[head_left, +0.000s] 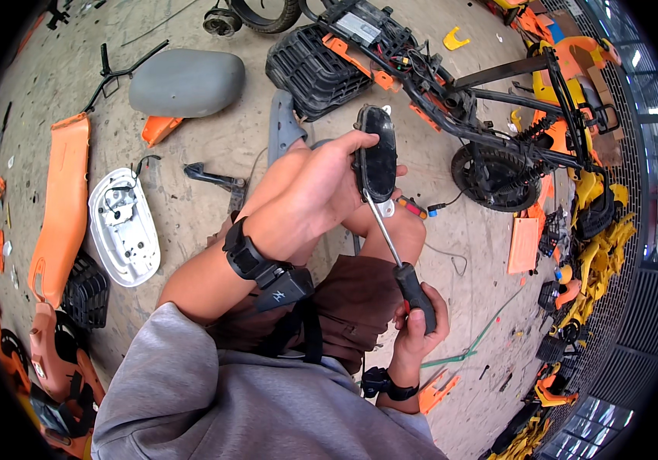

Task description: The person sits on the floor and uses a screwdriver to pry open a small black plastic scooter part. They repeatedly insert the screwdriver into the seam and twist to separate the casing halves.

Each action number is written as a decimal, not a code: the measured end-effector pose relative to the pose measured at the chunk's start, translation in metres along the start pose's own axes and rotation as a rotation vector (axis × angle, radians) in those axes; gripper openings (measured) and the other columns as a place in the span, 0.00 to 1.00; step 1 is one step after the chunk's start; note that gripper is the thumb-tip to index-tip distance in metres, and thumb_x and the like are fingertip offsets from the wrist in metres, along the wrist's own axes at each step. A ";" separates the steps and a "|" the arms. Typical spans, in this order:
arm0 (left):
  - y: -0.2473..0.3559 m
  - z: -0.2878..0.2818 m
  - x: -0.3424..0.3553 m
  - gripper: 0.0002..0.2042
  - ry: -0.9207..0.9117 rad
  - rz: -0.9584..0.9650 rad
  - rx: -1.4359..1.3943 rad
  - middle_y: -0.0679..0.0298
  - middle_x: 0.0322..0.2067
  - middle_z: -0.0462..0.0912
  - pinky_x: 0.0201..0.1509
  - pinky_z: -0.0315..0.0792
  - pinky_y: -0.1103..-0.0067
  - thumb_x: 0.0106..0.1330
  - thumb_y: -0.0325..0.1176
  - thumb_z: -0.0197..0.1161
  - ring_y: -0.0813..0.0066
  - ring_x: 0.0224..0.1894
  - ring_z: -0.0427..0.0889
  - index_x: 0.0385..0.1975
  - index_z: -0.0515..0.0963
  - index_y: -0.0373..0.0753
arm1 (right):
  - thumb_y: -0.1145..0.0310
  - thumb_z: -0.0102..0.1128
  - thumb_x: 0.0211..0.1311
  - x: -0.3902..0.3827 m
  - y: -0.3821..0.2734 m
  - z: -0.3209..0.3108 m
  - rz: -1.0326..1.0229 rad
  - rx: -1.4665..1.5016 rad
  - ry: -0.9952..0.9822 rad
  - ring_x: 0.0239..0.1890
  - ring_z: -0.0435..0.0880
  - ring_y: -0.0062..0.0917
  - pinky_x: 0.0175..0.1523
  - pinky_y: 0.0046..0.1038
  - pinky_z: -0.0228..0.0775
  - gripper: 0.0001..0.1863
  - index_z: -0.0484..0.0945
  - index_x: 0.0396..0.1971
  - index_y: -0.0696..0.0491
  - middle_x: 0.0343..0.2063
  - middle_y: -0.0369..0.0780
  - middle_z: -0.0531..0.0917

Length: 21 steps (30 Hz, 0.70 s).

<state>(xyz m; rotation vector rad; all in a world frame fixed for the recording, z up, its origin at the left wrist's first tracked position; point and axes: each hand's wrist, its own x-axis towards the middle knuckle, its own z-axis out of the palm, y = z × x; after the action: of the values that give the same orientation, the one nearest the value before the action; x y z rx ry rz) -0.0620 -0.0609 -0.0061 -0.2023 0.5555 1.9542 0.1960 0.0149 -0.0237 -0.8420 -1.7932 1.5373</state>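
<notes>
The left hand [315, 193] holds a black oval part [377, 153] up over the knees, its grip wrapped around it. The right hand [418, 322] squeezes a screwdriver [398, 261], tip touching the part.

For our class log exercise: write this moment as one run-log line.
left hand: grips black oval housing | right hand: holds screwdriver, tip at housing's lower end | setting: concrete floor, scooter frame nearby

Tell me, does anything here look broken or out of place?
Yes. The small bike lies stripped to its bare frame, and its orange panels, grey seat and white cover are scattered over the concrete floor.
</notes>
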 end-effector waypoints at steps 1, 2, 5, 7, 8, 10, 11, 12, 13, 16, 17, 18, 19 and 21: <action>0.000 0.001 0.000 0.17 0.006 0.002 -0.039 0.45 0.41 0.79 0.51 0.72 0.63 0.68 0.34 0.52 0.56 0.44 0.80 0.47 0.68 0.23 | 0.58 0.66 0.56 0.000 0.000 0.000 -0.004 0.001 0.002 0.21 0.76 0.19 0.24 0.18 0.66 0.27 0.74 0.48 0.65 0.24 0.42 0.79; 0.000 0.001 -0.001 0.17 0.013 0.005 -0.078 0.45 0.40 0.79 0.50 0.72 0.66 0.67 0.32 0.55 0.56 0.43 0.80 0.45 0.68 0.21 | 0.58 0.66 0.56 0.000 0.001 0.000 -0.006 0.001 0.001 0.21 0.76 0.19 0.24 0.18 0.66 0.27 0.75 0.48 0.65 0.24 0.42 0.79; -0.001 -0.002 0.001 0.19 -0.004 0.011 0.032 0.46 0.45 0.80 0.50 0.73 0.58 0.71 0.39 0.48 0.56 0.44 0.80 0.51 0.67 0.28 | 0.58 0.66 0.57 0.001 0.002 -0.001 -0.004 -0.006 -0.001 0.21 0.76 0.19 0.24 0.17 0.66 0.27 0.75 0.47 0.64 0.24 0.42 0.79; -0.001 -0.004 0.002 0.18 -0.007 0.012 0.029 0.46 0.44 0.80 0.50 0.74 0.59 0.71 0.38 0.48 0.55 0.44 0.80 0.50 0.67 0.28 | 0.57 0.66 0.57 0.001 0.001 -0.001 0.011 -0.016 -0.002 0.20 0.76 0.18 0.23 0.17 0.65 0.27 0.75 0.47 0.64 0.24 0.41 0.79; -0.001 -0.005 0.002 0.18 -0.009 0.012 0.027 0.46 0.44 0.80 0.51 0.74 0.59 0.71 0.38 0.48 0.55 0.44 0.80 0.50 0.68 0.28 | 0.57 0.65 0.57 0.001 0.002 -0.001 0.013 -0.015 -0.002 0.20 0.75 0.18 0.23 0.17 0.65 0.27 0.75 0.47 0.64 0.23 0.41 0.78; -0.001 -0.003 0.002 0.18 0.005 0.014 0.004 0.45 0.44 0.80 0.52 0.74 0.60 0.70 0.37 0.48 0.55 0.45 0.81 0.50 0.68 0.27 | 0.56 0.65 0.57 0.001 0.005 -0.002 0.017 -0.012 -0.001 0.19 0.74 0.17 0.23 0.16 0.64 0.27 0.75 0.47 0.64 0.22 0.41 0.78; -0.002 -0.002 0.003 0.18 0.011 0.015 -0.007 0.45 0.44 0.80 0.52 0.74 0.60 0.70 0.37 0.48 0.54 0.45 0.81 0.49 0.68 0.27 | 0.56 0.65 0.57 0.001 0.006 -0.002 0.022 -0.010 0.005 0.19 0.74 0.17 0.22 0.16 0.64 0.27 0.75 0.47 0.64 0.22 0.40 0.78; -0.002 -0.004 0.004 0.17 0.008 0.027 -0.003 0.44 0.44 0.80 0.53 0.74 0.60 0.70 0.37 0.48 0.54 0.46 0.80 0.49 0.68 0.27 | 0.56 0.65 0.57 0.002 0.006 -0.002 0.027 -0.007 0.011 0.18 0.74 0.17 0.22 0.16 0.63 0.27 0.75 0.47 0.64 0.21 0.40 0.78; -0.004 -0.007 0.007 0.17 0.005 0.039 0.002 0.44 0.44 0.80 0.53 0.73 0.60 0.70 0.36 0.48 0.54 0.46 0.80 0.49 0.68 0.27 | 0.55 0.64 0.57 0.002 0.007 -0.002 0.032 -0.004 0.017 0.18 0.73 0.17 0.22 0.16 0.63 0.27 0.75 0.47 0.64 0.21 0.40 0.77; -0.004 -0.007 0.008 0.17 0.001 0.053 -0.013 0.44 0.43 0.80 0.55 0.73 0.60 0.70 0.35 0.48 0.54 0.46 0.80 0.49 0.68 0.26 | 0.55 0.64 0.57 0.002 0.011 -0.004 0.022 -0.004 0.015 0.18 0.73 0.17 0.22 0.16 0.62 0.27 0.75 0.47 0.64 0.20 0.39 0.77; -0.003 -0.004 0.008 0.17 0.000 0.053 -0.021 0.43 0.43 0.80 0.55 0.73 0.60 0.70 0.35 0.48 0.54 0.46 0.80 0.48 0.68 0.26 | 0.55 0.65 0.57 0.002 0.011 -0.004 0.019 -0.002 0.018 0.18 0.73 0.17 0.21 0.16 0.62 0.27 0.75 0.47 0.64 0.20 0.39 0.77; -0.003 -0.001 0.006 0.17 0.013 0.042 -0.026 0.43 0.43 0.80 0.55 0.74 0.60 0.70 0.35 0.48 0.54 0.47 0.80 0.48 0.68 0.26 | 0.55 0.65 0.57 0.002 0.011 -0.004 0.017 -0.001 0.020 0.17 0.73 0.17 0.21 0.16 0.62 0.28 0.75 0.47 0.64 0.21 0.40 0.77; -0.002 0.004 0.004 0.16 0.026 0.031 -0.031 0.43 0.43 0.79 0.55 0.74 0.60 0.70 0.35 0.48 0.54 0.47 0.80 0.48 0.68 0.26 | 0.55 0.65 0.57 0.002 0.012 -0.004 0.015 0.001 0.022 0.17 0.73 0.17 0.21 0.16 0.62 0.28 0.75 0.47 0.64 0.21 0.40 0.77; -0.001 0.009 0.001 0.16 0.043 0.030 -0.039 0.43 0.43 0.79 0.55 0.74 0.60 0.71 0.34 0.48 0.54 0.47 0.80 0.48 0.68 0.26 | 0.54 0.66 0.56 0.001 0.011 -0.005 -0.017 -0.011 0.041 0.17 0.73 0.17 0.21 0.16 0.62 0.28 0.75 0.47 0.63 0.21 0.40 0.77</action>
<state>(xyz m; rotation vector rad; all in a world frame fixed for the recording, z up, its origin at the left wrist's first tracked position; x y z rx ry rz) -0.0606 -0.0551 0.0008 -0.2618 0.5518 1.9946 0.2001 0.0202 -0.0342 -0.8560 -1.7762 1.4902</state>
